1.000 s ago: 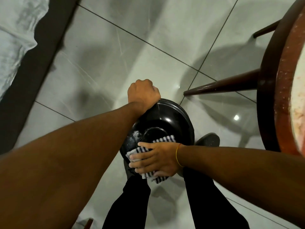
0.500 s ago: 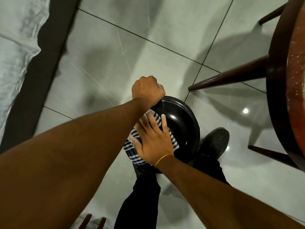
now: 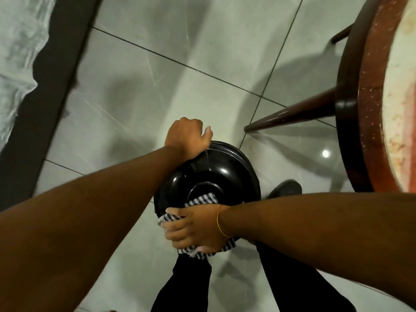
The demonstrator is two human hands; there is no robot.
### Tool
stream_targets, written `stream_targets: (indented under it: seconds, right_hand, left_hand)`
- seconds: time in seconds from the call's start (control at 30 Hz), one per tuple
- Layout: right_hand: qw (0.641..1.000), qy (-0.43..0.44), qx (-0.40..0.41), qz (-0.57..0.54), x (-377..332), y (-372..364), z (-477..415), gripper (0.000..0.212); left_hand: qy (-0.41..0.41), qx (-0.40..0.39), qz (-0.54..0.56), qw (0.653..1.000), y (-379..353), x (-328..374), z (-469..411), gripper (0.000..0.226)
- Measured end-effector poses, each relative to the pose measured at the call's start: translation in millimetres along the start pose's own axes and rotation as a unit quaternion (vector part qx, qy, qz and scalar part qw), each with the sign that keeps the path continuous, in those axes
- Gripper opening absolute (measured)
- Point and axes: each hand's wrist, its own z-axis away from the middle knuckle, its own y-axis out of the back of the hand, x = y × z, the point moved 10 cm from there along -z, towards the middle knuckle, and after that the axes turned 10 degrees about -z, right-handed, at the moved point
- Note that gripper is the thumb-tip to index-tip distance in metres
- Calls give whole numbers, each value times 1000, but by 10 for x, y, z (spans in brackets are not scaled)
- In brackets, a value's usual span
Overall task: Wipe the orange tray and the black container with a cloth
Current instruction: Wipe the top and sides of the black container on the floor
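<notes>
Black container (image 3: 216, 174), round and glossy, is held above the tiled floor (image 3: 157, 86) in front of the person's dark trousers (image 3: 184, 287). Fingers (image 3: 177, 228) of the right hand (image 3: 198, 226) are curled closed over a checked cloth (image 3: 202, 199), pressing it on the container's near edge. The left hand (image 3: 188, 137) is closed in a grip on the far left rim. A round wooden table (image 3: 369, 109) stands at the right, a dark shoe (image 3: 286, 189) just beside the container.
</notes>
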Motion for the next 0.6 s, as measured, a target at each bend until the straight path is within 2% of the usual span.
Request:
stream_targets:
  seconds: [0.07,0.13,0.2,0.27,0.33,0.6]
  right_hand:
    - [1000,11,-11,7,-47,-14,-2,67]
    - [1000,-29,-1,8,37,21,-58,68]
    - [986,-155,44,-40,340,169,-85,68]
    - [935,-316,114,-113,723,351,61,71]
    - [885,-411,149,-158,930,416,230,75]
    - [844,-478,163,-177,906,388,357,80]
  left_hand:
    - [-2,15,-6,1000,21,6,9,44]
    - [7,29,-11,999,46,-17,-2,43]
    - [18,40,-10,999,59,-18,4,46]
    - [25,44,-6,999,62,-14,6,46]
    - [26,47,-14,998,82,-27,-7,45]
    - [25,16,-15,999,55,-22,-26,38]
